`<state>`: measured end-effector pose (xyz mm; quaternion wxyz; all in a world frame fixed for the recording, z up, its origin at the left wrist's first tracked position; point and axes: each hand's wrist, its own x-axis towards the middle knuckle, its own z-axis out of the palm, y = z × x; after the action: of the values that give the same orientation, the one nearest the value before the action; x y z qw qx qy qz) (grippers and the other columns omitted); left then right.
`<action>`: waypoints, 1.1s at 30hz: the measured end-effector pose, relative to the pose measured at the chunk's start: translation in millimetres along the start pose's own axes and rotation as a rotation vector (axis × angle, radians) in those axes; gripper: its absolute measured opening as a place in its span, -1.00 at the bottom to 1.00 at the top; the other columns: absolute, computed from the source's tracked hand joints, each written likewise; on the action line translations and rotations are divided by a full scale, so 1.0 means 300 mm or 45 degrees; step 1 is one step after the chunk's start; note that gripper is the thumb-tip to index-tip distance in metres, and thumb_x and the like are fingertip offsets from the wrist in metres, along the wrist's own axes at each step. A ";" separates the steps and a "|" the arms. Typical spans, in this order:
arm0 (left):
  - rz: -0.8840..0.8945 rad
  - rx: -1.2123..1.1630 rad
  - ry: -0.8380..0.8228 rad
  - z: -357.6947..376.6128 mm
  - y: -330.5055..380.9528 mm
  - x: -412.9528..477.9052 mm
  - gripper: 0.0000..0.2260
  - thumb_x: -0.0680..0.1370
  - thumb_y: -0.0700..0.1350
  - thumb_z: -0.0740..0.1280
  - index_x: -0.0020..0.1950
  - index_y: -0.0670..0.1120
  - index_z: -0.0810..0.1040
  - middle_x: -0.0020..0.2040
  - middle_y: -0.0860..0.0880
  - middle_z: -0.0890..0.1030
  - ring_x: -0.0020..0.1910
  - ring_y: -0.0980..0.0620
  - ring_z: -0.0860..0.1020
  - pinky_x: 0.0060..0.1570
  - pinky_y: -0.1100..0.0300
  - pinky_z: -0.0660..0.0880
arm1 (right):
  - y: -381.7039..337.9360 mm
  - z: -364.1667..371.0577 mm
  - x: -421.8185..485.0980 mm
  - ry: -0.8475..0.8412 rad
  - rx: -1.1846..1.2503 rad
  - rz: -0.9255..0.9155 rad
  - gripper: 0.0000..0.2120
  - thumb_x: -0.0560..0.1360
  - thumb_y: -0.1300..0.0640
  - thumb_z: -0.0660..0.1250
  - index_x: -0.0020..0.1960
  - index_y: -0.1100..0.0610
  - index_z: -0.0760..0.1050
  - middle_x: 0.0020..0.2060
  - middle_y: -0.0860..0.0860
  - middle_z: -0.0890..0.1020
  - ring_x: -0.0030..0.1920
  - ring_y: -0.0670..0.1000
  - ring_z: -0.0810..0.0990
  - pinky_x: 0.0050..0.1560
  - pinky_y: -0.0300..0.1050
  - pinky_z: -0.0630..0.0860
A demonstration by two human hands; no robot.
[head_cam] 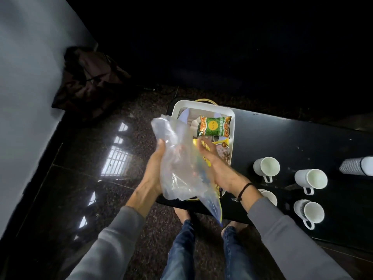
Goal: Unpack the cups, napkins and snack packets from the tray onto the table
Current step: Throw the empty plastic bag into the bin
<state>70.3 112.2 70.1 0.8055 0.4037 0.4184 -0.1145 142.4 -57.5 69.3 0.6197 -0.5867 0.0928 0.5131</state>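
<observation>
Over the near left end of the black table, both hands hold a crumpled clear plastic bag between them. The left hand grips the bag's left side, its fingers curled behind the film and the thumb at the top edge. The right hand presses against the bag's right side with its fingers bent into the plastic; part of that hand shows only through the film, so how tightly it pinches cannot be told. A dark cord bracelet sits on the right wrist, and both arms wear grey sleeves. The bag's lower corner, with a blue and yellow strip along it, hangs down past the table edge toward the person's jeans.

Behind the bag, the white tray rests on the table's left end. Inside it, a green snack packet lies toward the far side, on top of something pale and ribbed that I cannot identify. A yellow snack packet lies nearer, partly hidden by the right hand.

To the right of the tray, four white mugs stand on the table: one closest to the tray, one further right, one nearest the front edge, and a fourth mostly hidden behind the right forearm. A stack of white cups lies on its side at the right frame edge.

On the dark speckled floor by the wall, a brown bag slumps.
</observation>
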 end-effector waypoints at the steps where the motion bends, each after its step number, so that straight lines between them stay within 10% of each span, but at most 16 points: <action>1: 0.037 0.133 0.002 0.035 -0.012 -0.008 -0.61 0.71 0.10 0.16 0.14 -0.16 0.63 -0.01 -0.19 0.70 -0.11 -0.03 0.74 -0.18 0.10 0.66 | 0.000 0.023 -0.007 -0.019 -0.022 -0.023 -0.15 0.36 -0.40 0.42 0.55 -0.30 0.13 0.30 -0.31 0.55 0.26 -0.06 0.55 0.07 0.09 0.66; 4: 0.133 0.352 -0.043 0.106 -0.050 -0.030 -0.78 0.72 -0.02 0.15 0.16 -0.08 0.55 -0.05 -0.01 0.69 -0.10 0.02 0.68 -0.13 0.08 0.64 | 0.004 0.068 -0.013 0.023 -0.024 -0.199 -0.23 0.36 -0.23 0.57 0.48 -0.19 0.32 0.23 -0.07 0.68 0.20 0.00 0.69 0.09 0.00 0.68; 9: 0.460 0.758 -0.045 0.181 -0.023 -0.033 -0.64 0.52 0.04 0.31 0.23 -0.12 0.58 0.02 -0.04 0.72 0.06 -0.08 0.69 0.12 -0.06 0.63 | -0.040 0.019 -0.065 0.369 0.020 -0.393 -0.74 0.45 0.09 0.56 0.09 -0.12 0.67 -0.11 -0.21 0.75 -0.08 -0.17 0.73 -0.27 -0.41 0.58; 14: 0.473 0.465 -0.016 0.212 -0.019 -0.080 -0.81 0.53 0.10 0.40 0.11 0.12 0.67 0.07 0.17 0.71 0.11 0.10 0.66 0.00 0.25 0.56 | -0.082 -0.017 -0.121 0.622 0.142 -0.521 -0.75 0.54 0.33 0.34 -0.03 0.01 0.68 -0.16 -0.03 0.75 -0.10 -0.03 0.73 -0.23 -0.24 0.62; 17: 0.354 0.399 -0.243 0.239 -0.022 -0.155 -0.55 0.47 0.34 0.40 0.33 0.27 0.56 0.38 0.25 0.53 0.30 0.23 0.55 0.15 0.04 0.56 | -0.115 -0.022 -0.161 0.867 0.286 -0.500 -0.67 0.52 0.39 0.25 -0.13 0.02 0.67 -0.20 0.04 0.70 -0.11 0.10 0.68 -0.18 -0.02 0.65; 20: 0.352 0.427 -0.407 0.313 -0.035 -0.227 -0.38 0.43 0.31 0.47 0.46 0.37 0.36 0.26 0.59 0.42 0.14 0.54 0.51 -0.13 0.36 0.60 | -0.110 0.000 -0.214 0.903 0.222 -0.499 -0.84 0.55 0.26 0.29 -0.01 0.08 0.63 -0.13 0.08 0.71 -0.10 0.12 0.69 -0.06 0.12 0.65; 26: 0.358 0.392 -0.230 0.532 -0.035 -0.284 -0.57 0.37 0.06 0.56 0.21 0.16 0.60 0.10 -0.08 0.72 0.03 -0.04 0.73 -0.02 0.04 0.69 | -0.038 0.026 -0.374 0.804 0.115 -0.611 -0.92 0.65 0.04 0.24 0.05 -0.12 0.49 -0.09 -0.11 0.60 -0.08 -0.18 0.62 -0.05 -0.21 0.56; 33: 0.301 0.361 -0.121 0.728 -0.078 -0.354 -0.75 0.28 -0.06 0.52 -0.11 -0.08 0.60 -0.27 -0.03 0.70 -0.22 -0.07 0.69 -0.20 0.05 0.66 | -0.081 -0.144 -0.593 0.655 0.602 -0.572 -0.68 0.51 -0.11 0.34 0.05 0.09 0.69 -0.06 0.00 0.75 0.02 0.07 0.69 -0.06 -0.11 0.65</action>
<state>118.7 -82.2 209.4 0.7673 0.5538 0.3089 -0.0958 100.3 -181.5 199.6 0.7906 -0.5428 0.2296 0.1661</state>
